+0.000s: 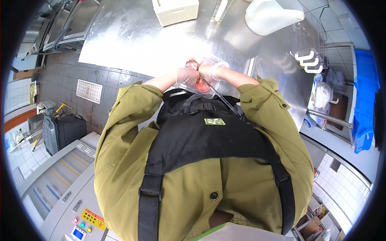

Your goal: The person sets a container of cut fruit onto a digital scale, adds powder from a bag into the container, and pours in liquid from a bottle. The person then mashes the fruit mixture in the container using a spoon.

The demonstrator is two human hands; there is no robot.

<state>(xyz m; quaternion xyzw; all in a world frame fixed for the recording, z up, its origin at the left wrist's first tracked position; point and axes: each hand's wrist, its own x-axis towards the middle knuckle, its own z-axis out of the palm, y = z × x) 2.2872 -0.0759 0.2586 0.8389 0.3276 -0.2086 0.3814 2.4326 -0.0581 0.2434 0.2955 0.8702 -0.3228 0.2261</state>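
Observation:
Both hands wear clear thin gloves and meet over a clear plastic container (207,95) close to my apron. Pinkish-red raw meat pieces (202,85) lie in it. My left hand (187,76) has its fingers curled inward, and a reddish piece of meat (192,64) shows just beyond them. My right hand (209,71) is beside it, its fingers bent down toward the meat and partly hidden. A long thin dark-grey strip (222,97) runs from near my fingers down toward the apron's right side; which hand touches it, if either, I cannot tell.
A shiny metal table (128,36) spreads ahead. On it stand a cream box (175,11), a translucent white pitcher (270,17) and clear containers with white handles (309,61). A grey machine with lit buttons (80,219) is behind at left. Blue bins (364,100) are at far right.

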